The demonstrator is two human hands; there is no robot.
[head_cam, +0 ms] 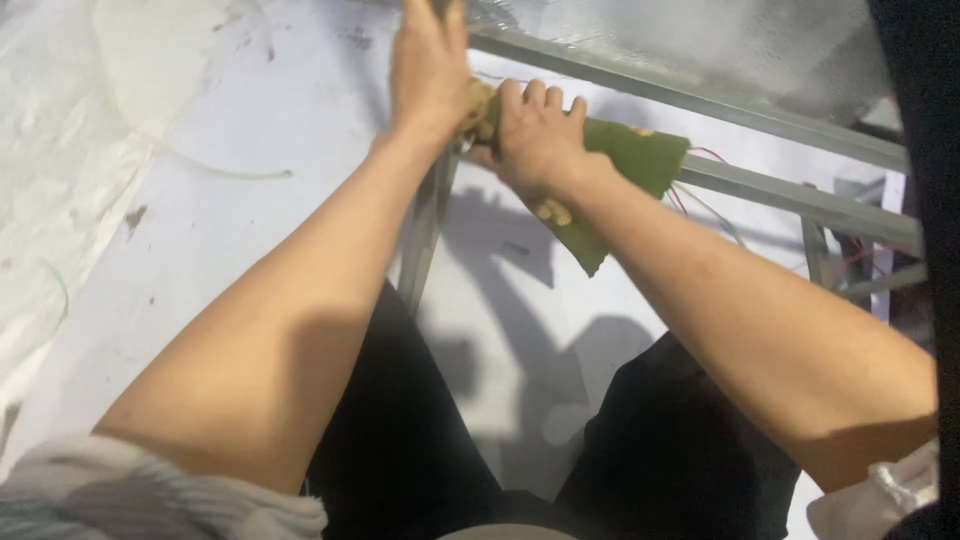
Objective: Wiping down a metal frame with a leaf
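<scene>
Head view looked down on a broad white sheeted surface (250,200), the largest thing in sight, wrinkled and marked with a few dark smudges to the left of the metal frame. That grey metal frame (760,115) ran as angled bars across the upper right, with one upright bar dropping toward the person's dark-clothed lap. Behind the frame lay a sheet of shiny clear plastic (700,40). Thin red and pale strings (700,190) trailed off just right of the frame's lower bar.

Against the frame, where the upright met the top bar, sat the green leaf-wrapped bundle (630,165), a cone-like packet, its wide end pointing right and down, pale filling showing at the lower edge and at the narrow end.

Both forearms stretched forward from the lap, bare to light sleeves. The right hand (540,140) was closed over the bundle's narrow end, fingers curled across the top. The left hand (430,60) rested just left of it, fingers extended upward, touching the bundle's tip; whether it gripped anything could not be told.
</scene>
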